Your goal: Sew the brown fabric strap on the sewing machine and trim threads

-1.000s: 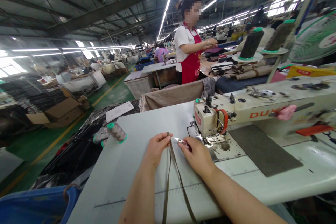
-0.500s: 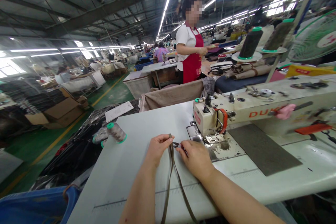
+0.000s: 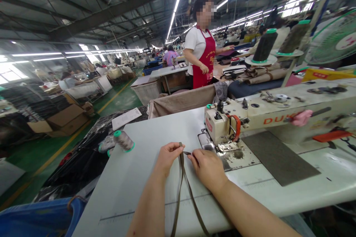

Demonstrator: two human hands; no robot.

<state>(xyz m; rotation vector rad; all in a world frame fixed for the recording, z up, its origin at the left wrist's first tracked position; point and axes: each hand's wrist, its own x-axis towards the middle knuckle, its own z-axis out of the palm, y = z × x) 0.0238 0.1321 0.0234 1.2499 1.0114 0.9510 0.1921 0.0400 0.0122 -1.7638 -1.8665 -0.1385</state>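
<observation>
A narrow olive-brown strap (image 3: 180, 185) runs up from the near table edge between my arms, doubled into two strands. My left hand (image 3: 167, 158) pinches its top end, fingers closed. My right hand (image 3: 207, 166) is closed round a small metal thread snipper (image 3: 188, 153), whose tip touches the strap just below my left fingers. Both hands rest on the pale grey sewing table (image 3: 155, 129), just left of the sewing machine (image 3: 267, 116) and its needle plate (image 3: 226, 148).
A thread cone (image 3: 124, 140) lies on the table's left edge. A blue bin (image 3: 39, 216) sits at the lower left. Behind the machine, thread spools (image 3: 265, 46) stand on a rack, and a person in a red apron (image 3: 201, 50) stands at another table.
My right hand moved the snipper left until its tip met the strap. The person in the red apron lowered one arm and turned.
</observation>
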